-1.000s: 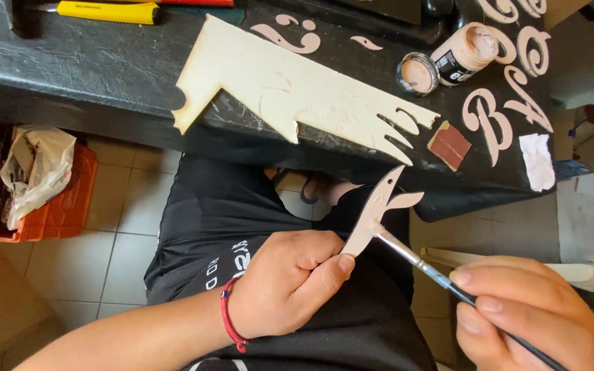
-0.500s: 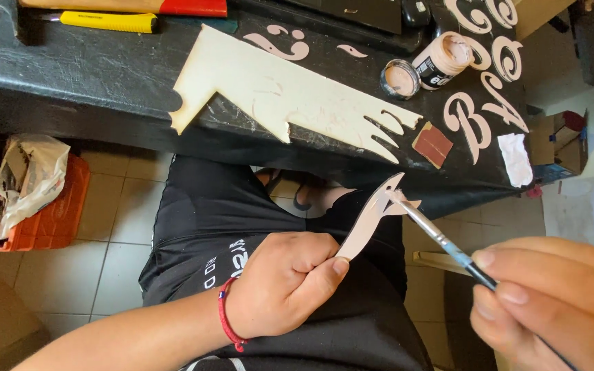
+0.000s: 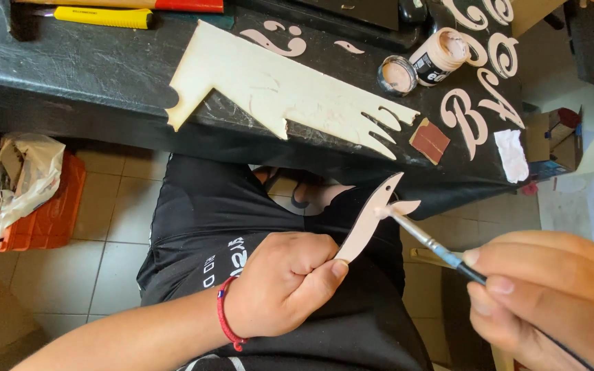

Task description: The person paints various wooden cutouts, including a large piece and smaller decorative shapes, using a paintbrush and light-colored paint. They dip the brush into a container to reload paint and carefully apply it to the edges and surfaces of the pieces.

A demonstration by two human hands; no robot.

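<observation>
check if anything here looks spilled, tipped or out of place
The small paint bottle lies on its side on the black table, its open mouth facing away from its lid beside it. No paint shows spilled. The left hand grips the cutout; the right hand holds the brush.

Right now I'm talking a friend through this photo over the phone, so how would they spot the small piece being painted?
Start at the black table across the top, then drop below its edge to the left hand with the red wristband. It pinches a thin, curved, pinkish cutout touched by the brush in the right hand. Unlike the other cutouts, it is off the table.
</observation>
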